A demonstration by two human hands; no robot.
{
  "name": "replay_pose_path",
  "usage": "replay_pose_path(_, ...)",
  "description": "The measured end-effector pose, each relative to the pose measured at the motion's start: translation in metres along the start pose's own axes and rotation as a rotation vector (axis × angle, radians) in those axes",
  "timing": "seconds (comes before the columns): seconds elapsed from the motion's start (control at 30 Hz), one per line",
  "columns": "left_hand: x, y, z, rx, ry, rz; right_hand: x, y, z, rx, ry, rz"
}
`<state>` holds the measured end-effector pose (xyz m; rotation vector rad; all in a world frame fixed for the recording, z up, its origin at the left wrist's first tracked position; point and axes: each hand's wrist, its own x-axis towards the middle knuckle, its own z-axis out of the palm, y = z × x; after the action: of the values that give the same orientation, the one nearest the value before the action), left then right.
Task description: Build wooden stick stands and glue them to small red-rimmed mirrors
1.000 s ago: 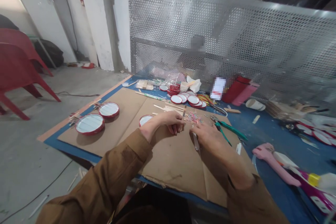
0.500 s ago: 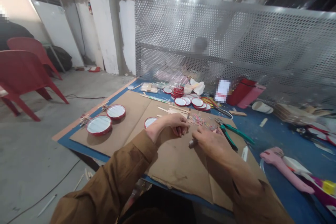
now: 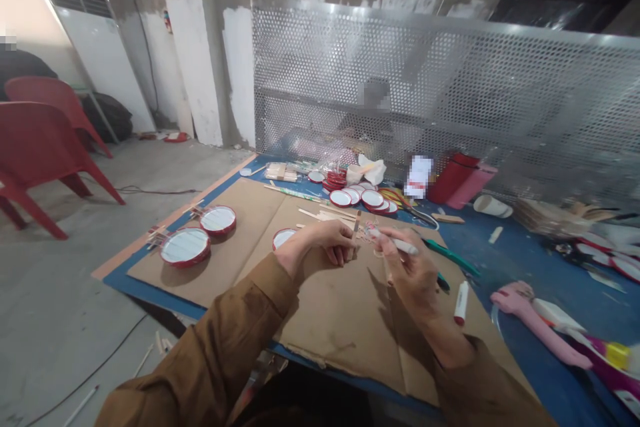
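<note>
My left hand (image 3: 336,241) is closed over the cardboard, pinching a thin wooden stick (image 3: 358,221) that stands up with a darker tip. To its right, my right hand (image 3: 414,273) grips a slim white tube (image 3: 401,243), its narrow end pointing left toward the stick. Small pink and white bits (image 3: 370,227) lie behind the hands. Green-handled pliers (image 3: 457,257) rest partly hidden behind my right hand. A second white tube with a red cap (image 3: 461,303) lies to the right. A red-rimmed white disc (image 3: 284,238) is partly covered by my left wrist.
Two red-rimmed drums (image 3: 185,247) with sticks sit on the cardboard (image 3: 330,327) at left. Loose wooden sticks (image 3: 325,215) and several white discs (image 3: 373,199) lie farther back. A pink tool (image 3: 540,323) is at right. Behind stands a perforated metal panel (image 3: 320,73).
My right hand has lifted and turned, and the white tube now shows in its fingers, pointing at the stick. My left hand stays nearly in place. The view has shifted slightly.
</note>
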<state>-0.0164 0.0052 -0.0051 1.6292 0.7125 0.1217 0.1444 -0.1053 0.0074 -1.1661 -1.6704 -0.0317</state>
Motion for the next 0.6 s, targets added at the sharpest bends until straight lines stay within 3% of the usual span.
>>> replay_pose_path(0.1, 0.0, 0.0, -0.001, 0.003, -0.015, 0.019, -0.007, -0.002, 0.012, 0.045, 0.046, 0.146)
replay_pose_path(0.23, 0.0, -0.001, -0.002, 0.012, -0.024, 0.028, -0.013, 0.001, 0.026, -0.01, 0.067, 0.179)
replay_pose_path(0.37, 0.003, -0.002, -0.002, 0.015, -0.015, 0.012, -0.014, 0.007, 0.031, -0.023, 0.091, 0.304)
replay_pose_path(0.6, 0.007, -0.004, -0.002, 0.009, -0.023, -0.009, -0.009, -0.003, 0.03, 0.016, -0.025, 0.373)
